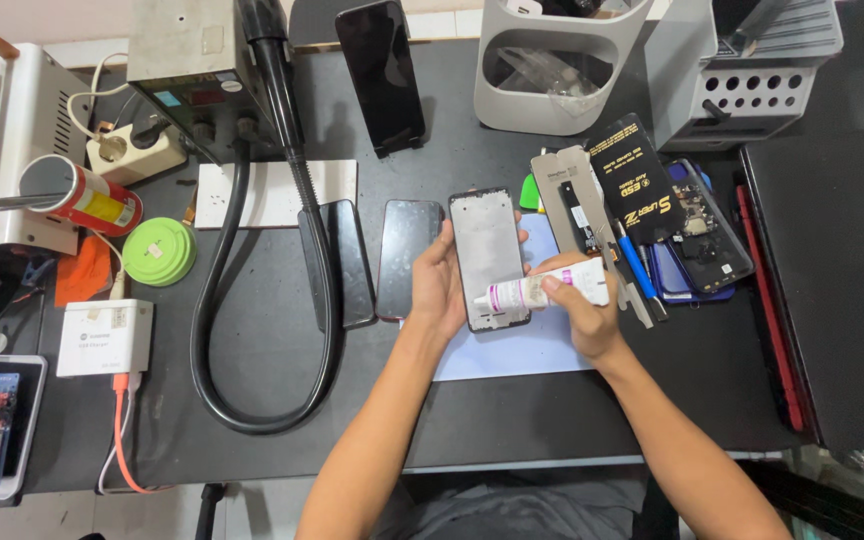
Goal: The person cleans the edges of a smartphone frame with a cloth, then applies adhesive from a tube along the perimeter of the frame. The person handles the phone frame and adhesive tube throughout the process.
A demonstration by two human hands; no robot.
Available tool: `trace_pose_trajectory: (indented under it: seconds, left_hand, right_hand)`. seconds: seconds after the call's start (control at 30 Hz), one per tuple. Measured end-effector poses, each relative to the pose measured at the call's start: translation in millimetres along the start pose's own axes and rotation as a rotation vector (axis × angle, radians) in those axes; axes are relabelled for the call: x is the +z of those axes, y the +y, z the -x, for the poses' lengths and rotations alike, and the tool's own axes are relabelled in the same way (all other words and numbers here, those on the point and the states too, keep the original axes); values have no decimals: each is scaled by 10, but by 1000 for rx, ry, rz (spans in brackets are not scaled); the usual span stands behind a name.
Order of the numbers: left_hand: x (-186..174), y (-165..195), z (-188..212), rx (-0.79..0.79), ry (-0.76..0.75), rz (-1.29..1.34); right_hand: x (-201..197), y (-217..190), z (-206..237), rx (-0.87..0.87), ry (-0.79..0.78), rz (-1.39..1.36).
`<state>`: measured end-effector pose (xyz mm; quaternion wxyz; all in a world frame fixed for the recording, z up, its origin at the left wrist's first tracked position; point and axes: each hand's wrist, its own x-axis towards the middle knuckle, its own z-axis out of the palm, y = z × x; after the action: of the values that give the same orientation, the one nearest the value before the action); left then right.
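- Both forearms reach far over the worktop.
- Left hand pinches the thin, stiff phone frame by its edges; fragile.
- Right hand squeezes a soft, light glue tube at its lower corner.

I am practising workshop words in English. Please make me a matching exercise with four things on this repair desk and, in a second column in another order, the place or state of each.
Things
1. phone frame
2. white glue tube
3. green round case
4. red laptop

Places or states
A. closed, at the right edge of the desk
B. held upright in the left hand
C. lying at the left, near the white charger box
D. gripped in the right hand, tip against the frame

Pairs: 1-B, 2-D, 3-C, 4-A
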<state>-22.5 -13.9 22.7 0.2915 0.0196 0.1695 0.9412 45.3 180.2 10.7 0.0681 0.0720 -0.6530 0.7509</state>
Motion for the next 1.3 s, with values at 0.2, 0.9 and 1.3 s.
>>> trace_pose_trajectory:
  seconds: [0.2, 0.9, 1.3]
  left_hand:
    - [10, 0, -6, 13, 88, -40]
    - [210, -97, 89, -14, 20, -311]
    - [4, -192, 76, 9, 1, -336]
  right_hand:
    - [-25, -143, -132, 319, 59, -403]
    - [148, -184, -37, -93, 333, 245]
    - [247, -169, -15, -309, 190, 277]
